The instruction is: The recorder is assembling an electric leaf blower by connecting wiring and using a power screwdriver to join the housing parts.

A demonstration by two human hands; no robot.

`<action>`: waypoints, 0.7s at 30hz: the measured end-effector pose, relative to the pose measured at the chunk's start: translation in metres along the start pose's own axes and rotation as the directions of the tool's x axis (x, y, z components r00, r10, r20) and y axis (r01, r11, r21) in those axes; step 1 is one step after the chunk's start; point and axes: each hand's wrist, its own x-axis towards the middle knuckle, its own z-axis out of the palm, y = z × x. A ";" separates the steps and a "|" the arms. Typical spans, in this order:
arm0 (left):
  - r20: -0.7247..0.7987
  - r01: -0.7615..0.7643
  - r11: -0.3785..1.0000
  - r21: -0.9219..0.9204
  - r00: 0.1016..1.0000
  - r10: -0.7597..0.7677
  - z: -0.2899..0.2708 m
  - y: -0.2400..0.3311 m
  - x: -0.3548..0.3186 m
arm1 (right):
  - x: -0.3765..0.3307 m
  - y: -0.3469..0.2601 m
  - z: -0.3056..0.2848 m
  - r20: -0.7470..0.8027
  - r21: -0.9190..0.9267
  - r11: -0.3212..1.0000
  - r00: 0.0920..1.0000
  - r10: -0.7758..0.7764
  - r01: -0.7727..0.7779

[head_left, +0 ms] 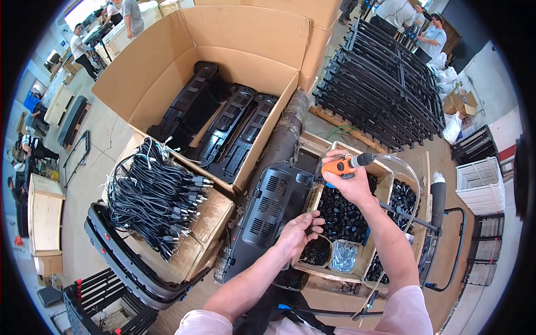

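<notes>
My right hand (355,187) is wrapped round an orange and black power screwdriver (338,166), with a clear hose (412,173) running from its back end. The tool's front end points left, toward the upper end of a black plastic housing (267,206) with slotted vents. Whether its tip touches the housing is hard to make out. My left hand (300,231) is beside the housing's right edge, thumb and fingers curled together; anything between them is too small to name. Close by are a tub of small dark screws (316,251) and a tub of silvery fasteners (344,257).
Wooden bins hold many small black parts (340,215). Left of the housing, bundled black power cords (159,192) lie on a cardboard box. Behind stands a large open carton (151,92) with black housings inside. Black metal frames (379,84) are stacked at the far right. Several people work farther off.
</notes>
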 end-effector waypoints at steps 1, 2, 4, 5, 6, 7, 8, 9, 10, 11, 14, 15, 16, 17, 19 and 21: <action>-0.017 0.009 1.000 0.024 1.000 -0.008 0.000 0.004 0.002 | 0.001 -0.003 0.004 -0.003 0.026 0.999 1.000 -0.023 0.023; -0.034 0.018 0.999 0.049 0.999 -0.017 0.001 0.006 0.003 | 0.002 -0.002 0.006 -0.001 0.024 1.000 1.000 -0.018 0.018; -0.034 0.008 0.996 0.086 0.999 -0.005 -0.006 0.005 0.010 | 0.004 -0.001 0.008 0.030 -0.045 0.999 0.999 -0.012 0.013; -0.023 -0.013 0.989 0.147 1.000 0.016 -0.011 0.006 0.013 | 0.005 0.002 0.009 0.033 -0.071 0.997 0.999 -0.015 0.018; -0.011 -0.035 0.978 0.207 0.999 0.039 -0.015 0.005 0.015 | 0.004 0.001 0.011 0.036 -0.074 0.997 0.999 -0.017 0.019; -0.017 -0.034 0.977 0.208 0.999 0.038 -0.013 0.005 0.015 | 0.003 0.002 0.011 0.049 -0.097 0.994 0.998 -0.041 0.046; -0.013 -0.035 0.978 0.206 0.999 0.038 -0.011 0.005 0.016 | 0.003 0.002 0.011 0.065 -0.120 0.990 0.996 -0.067 0.074; -0.027 -0.035 0.973 0.227 0.999 0.042 -0.009 0.005 0.016 | 0.003 0.005 0.010 0.056 -0.111 0.991 0.996 -0.074 0.080; -0.044 -0.035 0.968 0.249 0.998 0.047 -0.007 0.006 0.014 | 0.004 0.006 0.010 0.058 -0.112 0.990 0.995 -0.075 0.081; -0.043 -0.037 0.968 0.248 0.998 0.049 -0.005 0.007 0.014 | 0.004 0.006 0.009 0.066 -0.101 0.993 0.997 -0.047 0.054; -0.034 -0.030 0.960 0.277 0.999 0.041 0.002 0.011 0.014 | 0.006 0.001 0.007 0.090 -0.099 0.994 0.996 -0.029 0.038; -0.026 -0.038 0.961 0.273 0.999 0.046 0.004 0.013 0.015 | 0.007 -0.002 0.006 0.103 -0.107 0.993 0.994 -0.033 0.044; -0.025 -0.041 0.962 0.269 0.998 0.050 0.005 0.016 0.016 | 0.007 -0.003 0.008 0.107 -0.103 0.994 0.994 -0.033 0.045; -0.029 -0.043 0.963 0.267 0.998 0.052 0.007 0.019 0.017 | 0.005 -0.006 0.010 0.063 -0.063 0.998 0.998 0.002 0.002; -0.074 -0.063 0.976 0.210 0.994 0.080 0.011 0.024 0.020 | -0.001 -0.016 0.009 0.029 0.004 1.000 1.000 -0.007 0.007; -0.097 -0.080 0.993 0.082 0.991 0.088 0.006 0.031 0.036 | -0.008 -0.026 0.009 -0.004 0.174 0.985 1.000 -0.011 0.011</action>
